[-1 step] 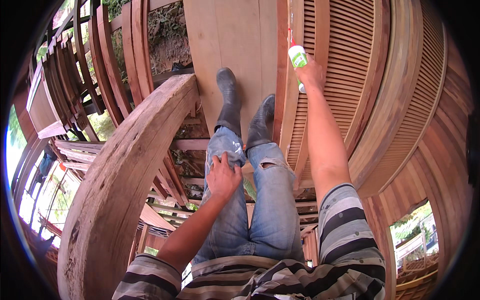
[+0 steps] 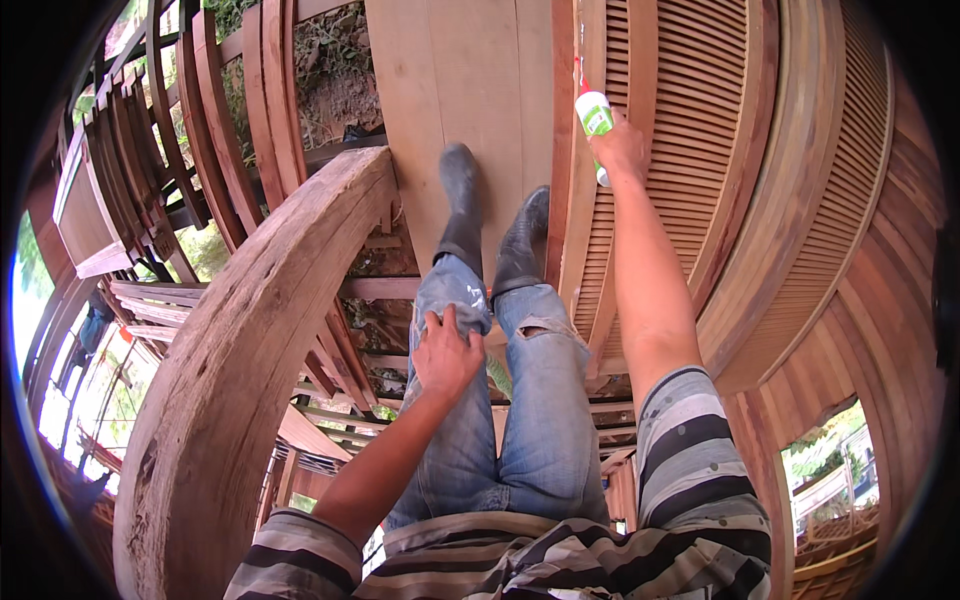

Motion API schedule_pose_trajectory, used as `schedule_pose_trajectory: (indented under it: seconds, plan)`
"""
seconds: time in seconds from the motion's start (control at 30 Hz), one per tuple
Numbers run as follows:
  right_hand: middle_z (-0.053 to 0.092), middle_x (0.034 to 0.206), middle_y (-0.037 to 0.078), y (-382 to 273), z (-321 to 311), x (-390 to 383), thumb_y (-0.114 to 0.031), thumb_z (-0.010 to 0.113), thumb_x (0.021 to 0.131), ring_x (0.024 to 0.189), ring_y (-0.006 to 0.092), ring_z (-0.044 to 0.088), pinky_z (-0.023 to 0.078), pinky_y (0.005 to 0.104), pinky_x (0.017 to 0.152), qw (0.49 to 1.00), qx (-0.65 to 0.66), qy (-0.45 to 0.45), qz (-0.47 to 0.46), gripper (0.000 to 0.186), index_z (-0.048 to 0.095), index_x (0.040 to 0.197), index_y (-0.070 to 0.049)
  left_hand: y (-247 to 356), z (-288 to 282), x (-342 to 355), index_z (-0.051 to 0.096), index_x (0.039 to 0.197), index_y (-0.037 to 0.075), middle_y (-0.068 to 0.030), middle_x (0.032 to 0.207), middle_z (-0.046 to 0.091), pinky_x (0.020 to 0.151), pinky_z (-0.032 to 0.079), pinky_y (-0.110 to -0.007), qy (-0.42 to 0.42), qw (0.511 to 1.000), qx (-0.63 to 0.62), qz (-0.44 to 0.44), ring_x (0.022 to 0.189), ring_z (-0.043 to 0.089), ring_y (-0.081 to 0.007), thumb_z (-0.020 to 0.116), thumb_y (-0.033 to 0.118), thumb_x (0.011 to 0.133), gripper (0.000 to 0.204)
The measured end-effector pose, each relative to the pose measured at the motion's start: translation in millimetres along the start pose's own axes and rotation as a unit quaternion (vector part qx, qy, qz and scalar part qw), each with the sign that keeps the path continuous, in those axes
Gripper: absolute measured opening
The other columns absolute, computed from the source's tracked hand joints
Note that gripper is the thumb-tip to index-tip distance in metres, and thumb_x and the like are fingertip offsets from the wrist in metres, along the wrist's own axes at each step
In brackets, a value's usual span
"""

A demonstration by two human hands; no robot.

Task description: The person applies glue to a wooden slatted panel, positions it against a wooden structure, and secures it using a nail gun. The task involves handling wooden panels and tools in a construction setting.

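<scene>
My right hand (image 2: 620, 148) is wrapped round a white glue bottle (image 2: 597, 118) with a green label and a red nozzle. The nozzle points away from me, and its tip is over the long edge strip (image 2: 592, 40) of a slatted wooden panel (image 2: 690, 95). A thin white streak shows on the wood just beyond the tip. My left hand (image 2: 447, 355) rests on my left thigh just above the knee, fingers spread and nothing in them. White smears mark the jeans (image 2: 545, 400) beside those fingers.
A thick, weathered beam (image 2: 250, 330) runs along my left. Beyond it stand stacked reddish planks (image 2: 215, 130), with gaps between them showing soil. My boots (image 2: 520, 240) are on a smooth board (image 2: 480, 70). Curved wooden panels (image 2: 790, 200) rise at the right.
My left boot has shifted slightly, its toe a little nearer and to the right. Both hands and the glue bottle stay almost where they were.
</scene>
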State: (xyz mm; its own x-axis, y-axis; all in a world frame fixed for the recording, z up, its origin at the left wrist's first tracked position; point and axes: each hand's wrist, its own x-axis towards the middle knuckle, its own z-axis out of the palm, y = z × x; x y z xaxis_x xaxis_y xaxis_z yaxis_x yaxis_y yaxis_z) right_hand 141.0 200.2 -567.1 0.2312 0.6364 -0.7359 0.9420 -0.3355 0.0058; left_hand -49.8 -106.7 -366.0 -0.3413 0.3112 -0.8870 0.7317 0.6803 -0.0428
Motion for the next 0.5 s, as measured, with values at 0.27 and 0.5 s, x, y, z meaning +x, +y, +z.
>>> schedule_pose_trajectory:
  seconds: [0.27,0.5]
  plan:
    - [0.072,0.136,0.012,31,34,-22,-0.034,0.079,0.092,0.123,0.0361,0.070,0.058,0.0499,0.102,0.999,0.035,-0.017,0.027,0.074,0.049,0.160,-0.035,-32,42,-13,0.060,0.145,0.007,-0.0248,0.126,0.072,0.094,0.056,-0.056,-0.013,1.000,0.004,0.026,0.103,0.073,-0.0461,0.063,0.036,0.092,0.060]
    - [0.073,0.133,0.013,51,48,-36,-0.028,0.070,0.092,0.123,0.0357,0.070,0.057,0.0494,0.103,1.000,0.017,-0.007,0.025,0.071,0.049,0.159,-0.032,-45,44,0,0.053,0.152,0.005,-0.0255,0.118,0.072,0.090,0.060,-0.052,-0.032,0.995,0.066,0.069,0.103,0.074,-0.0420,0.061,0.034,0.093,0.065]
